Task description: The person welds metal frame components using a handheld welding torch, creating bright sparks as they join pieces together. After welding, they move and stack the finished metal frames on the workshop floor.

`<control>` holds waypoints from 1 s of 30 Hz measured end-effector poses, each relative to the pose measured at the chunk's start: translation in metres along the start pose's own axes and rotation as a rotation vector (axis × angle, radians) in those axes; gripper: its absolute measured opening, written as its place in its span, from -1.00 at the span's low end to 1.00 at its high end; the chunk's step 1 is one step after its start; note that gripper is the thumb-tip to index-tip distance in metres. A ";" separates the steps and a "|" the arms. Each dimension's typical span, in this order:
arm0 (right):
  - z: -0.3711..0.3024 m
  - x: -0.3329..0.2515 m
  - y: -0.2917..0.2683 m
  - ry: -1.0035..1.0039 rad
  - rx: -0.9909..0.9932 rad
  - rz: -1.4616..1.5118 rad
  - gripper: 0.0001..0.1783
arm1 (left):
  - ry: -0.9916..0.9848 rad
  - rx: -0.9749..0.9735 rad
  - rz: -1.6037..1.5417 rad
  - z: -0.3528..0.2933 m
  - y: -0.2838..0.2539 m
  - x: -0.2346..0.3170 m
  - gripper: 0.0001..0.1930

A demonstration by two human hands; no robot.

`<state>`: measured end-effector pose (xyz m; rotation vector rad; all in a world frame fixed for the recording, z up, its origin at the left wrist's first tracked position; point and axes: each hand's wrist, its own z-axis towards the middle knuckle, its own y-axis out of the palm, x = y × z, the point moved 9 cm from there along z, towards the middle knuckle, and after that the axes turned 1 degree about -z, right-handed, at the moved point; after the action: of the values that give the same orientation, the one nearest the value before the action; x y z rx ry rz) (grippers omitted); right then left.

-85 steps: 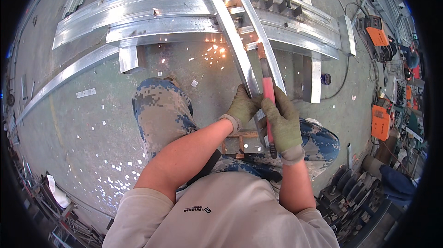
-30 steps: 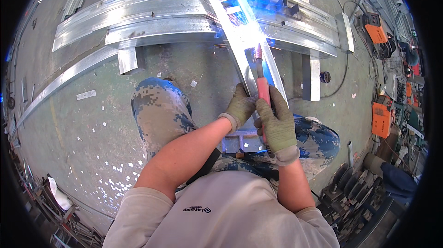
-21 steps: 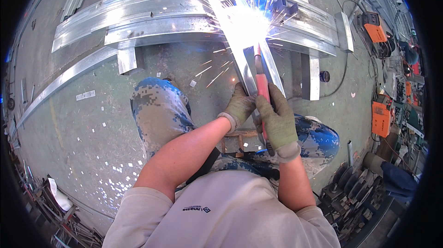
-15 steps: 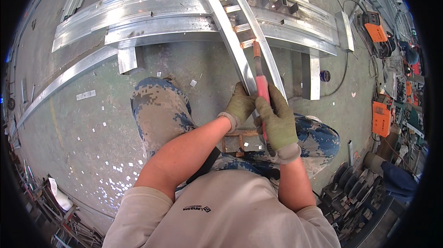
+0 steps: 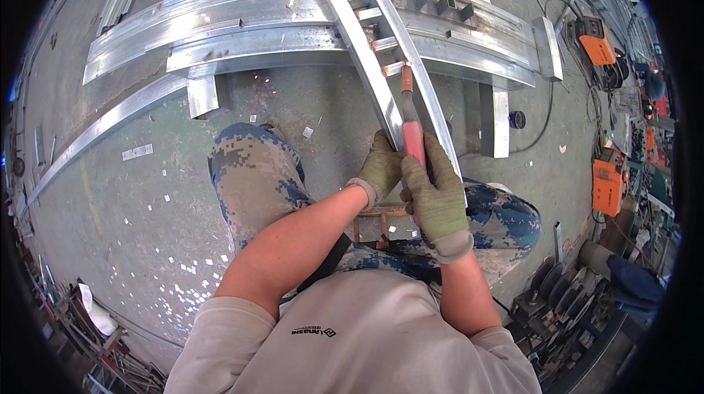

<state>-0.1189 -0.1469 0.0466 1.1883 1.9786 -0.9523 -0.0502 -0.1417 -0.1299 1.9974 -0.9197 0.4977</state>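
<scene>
My right hand [image 5: 441, 200], in a green work glove, is closed round the red handle of a welding torch [image 5: 413, 136]. The torch's copper-coloured nozzle points away from me, between two long shiny metal rails. Its tip is at a short crosspiece [image 5: 394, 68], close to the right rail [image 5: 419, 71]; a small orange glow shows there. My left hand [image 5: 380, 168], gloved too, is closed against the near part of the left rail [image 5: 372, 75], right beside the torch handle. Part of its grip is hidden. Several more crosspieces join the rails farther away.
Under the rails lie long silvery metal beams [image 5: 279, 41], with short square tube pieces [image 5: 446, 4] on top. Orange machines [image 5: 607, 183] and cables line the right side. Small metal scraps [image 5: 194, 269] litter the floor at the left. A small round can [image 5: 517, 120] stands by a beam's leg.
The torch handle and my right hand have shifted slightly left, while the nozzle tip has hardly moved. My left hand stays in place. Fewer sparks fly over the beams.
</scene>
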 end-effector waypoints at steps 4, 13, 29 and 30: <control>-0.002 -0.006 -0.002 0.023 -0.001 -0.025 -0.40 | 0.020 0.024 0.100 -0.015 0.007 0.015 -0.55; 0.000 -0.005 0.002 -0.067 -0.017 -0.097 -0.36 | -0.025 -0.010 -0.091 0.003 -0.004 -0.008 -0.67; 0.000 -0.005 0.004 -0.124 -0.082 -0.127 -0.32 | -0.077 -0.100 -0.339 -0.005 0.004 -0.004 -0.46; 0.001 -0.008 0.005 -0.139 -0.104 -0.133 -0.32 | -0.045 -0.053 -0.222 -0.004 0.001 -0.002 -0.44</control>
<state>-0.1106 -0.1493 0.0518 0.9184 1.9891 -0.9578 -0.0521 -0.1381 -0.1288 2.0391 -0.7184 0.3024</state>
